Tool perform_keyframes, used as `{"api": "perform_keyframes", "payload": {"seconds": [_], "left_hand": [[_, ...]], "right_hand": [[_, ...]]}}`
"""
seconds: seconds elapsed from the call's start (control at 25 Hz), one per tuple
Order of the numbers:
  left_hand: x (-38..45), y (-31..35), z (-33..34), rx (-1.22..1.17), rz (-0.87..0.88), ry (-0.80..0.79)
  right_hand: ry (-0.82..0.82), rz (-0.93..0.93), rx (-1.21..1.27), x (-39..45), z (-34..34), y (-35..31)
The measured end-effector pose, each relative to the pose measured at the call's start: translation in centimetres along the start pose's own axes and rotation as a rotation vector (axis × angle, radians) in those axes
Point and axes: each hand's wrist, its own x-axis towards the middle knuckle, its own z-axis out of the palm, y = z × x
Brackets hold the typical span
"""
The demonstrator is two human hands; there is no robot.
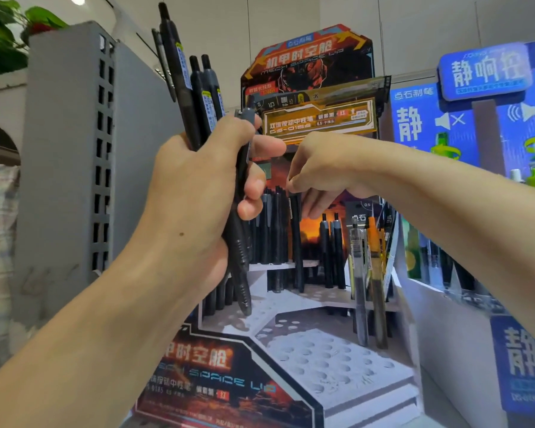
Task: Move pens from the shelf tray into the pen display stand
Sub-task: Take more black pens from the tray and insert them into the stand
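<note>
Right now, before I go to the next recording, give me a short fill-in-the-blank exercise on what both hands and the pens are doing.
1. The bundle of black pens is held in the ____ hand.
2. The right hand reaches down to the pens standing on the ____ tier of the display stand.
3. The holes on the stand's front tier are mostly ____.

Missing words: left; back; empty

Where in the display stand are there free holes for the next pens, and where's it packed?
Free: the front white tier of holes, between the printed front panel and the two clear pens. Packed: the back row of black pens under the right hand. The left hand grips a bundle of pens.
</note>
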Motion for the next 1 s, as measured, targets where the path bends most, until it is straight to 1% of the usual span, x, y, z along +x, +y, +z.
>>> {"api": "perform_keyframes", "payload": {"seconds": [0.16,0.28,0.4,0.6,1.0], "left_hand": [[-0.1,0.0,-0.1,0.011,0.025,-0.026],[0.0,0.0,-0.1,0.021,0.051,-0.029],[-0.1,-0.2,-0.1,0.02,0.051,-0.029],[-0.2,-0.5,-0.1,0.04,0.061,-0.016],[-0.5,-0.9,-0.1,0.065,0.074,-0.008]], "right_hand": [[-0.027,-0.013,0.11,-0.4,-0.4,0.0],[-0.046,-0.008,0.14,-0.6,-0.3,0.0],[-0.063,-0.011,0.123,-0.8,-0.1,0.2],[-0.174,0.004,0.031,-1.2,1.1,0.3],[-0.191,0.037,-0.015,-1.6,1.3,0.2]]}}
